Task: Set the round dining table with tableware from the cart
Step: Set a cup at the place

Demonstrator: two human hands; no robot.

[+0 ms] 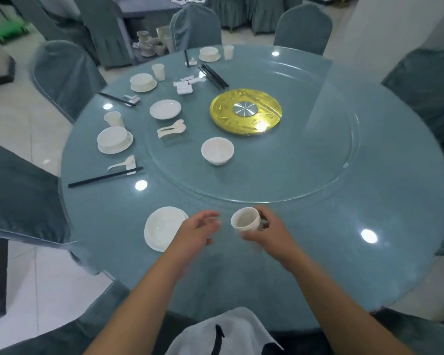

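White porcelain, a small cup [245,219], sits tilted in the right hand [265,233] just below the frame's centre, fingers curled round it over the round dining table [318,239]. The left hand [196,233] hovers beside it, fingers loosely spread and holding nothing, next to a plate [162,228] at lower left

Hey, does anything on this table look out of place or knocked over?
Nothing is spilled or broken. The loose spoons, spare plate and bowl sit on the glass turntable, not at a seat. The right hand holds a cup tilted.
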